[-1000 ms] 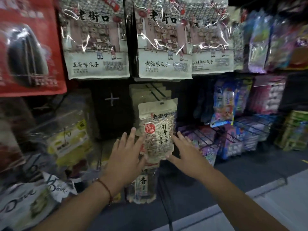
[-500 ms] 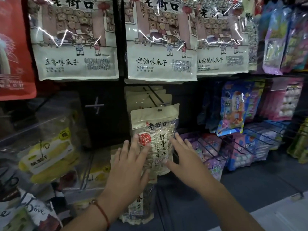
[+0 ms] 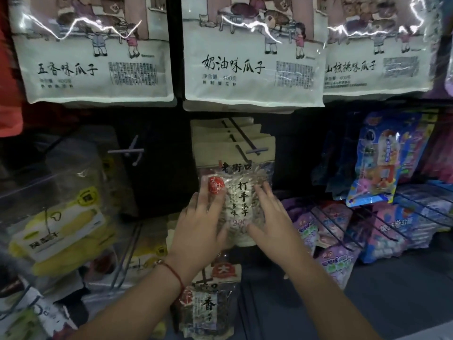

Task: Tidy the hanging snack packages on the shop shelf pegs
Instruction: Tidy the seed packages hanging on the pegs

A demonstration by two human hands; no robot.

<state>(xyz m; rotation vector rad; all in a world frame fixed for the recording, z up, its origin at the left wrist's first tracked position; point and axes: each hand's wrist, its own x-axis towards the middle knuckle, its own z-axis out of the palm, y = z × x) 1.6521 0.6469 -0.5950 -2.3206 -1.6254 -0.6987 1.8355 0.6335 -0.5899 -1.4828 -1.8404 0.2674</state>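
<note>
Pressing flat against the front sunflower seed packet (image 3: 236,204), the left hand (image 3: 201,224) now covers its left edge with fingers straight and slightly spread, where a second ago it only reached toward it. Right of that, the right hand (image 3: 268,217) lies likewise on the packet's right edge. The packet hangs on its peg (image 3: 247,148), likely being squared up.

We count three big white seed bags (image 3: 252,69) across the top row, two hands (image 3: 201,222) on one small seed packet (image 3: 239,192), two bare peg ends (image 3: 132,150), and one yellow corn snack pack (image 3: 58,231).
</note>
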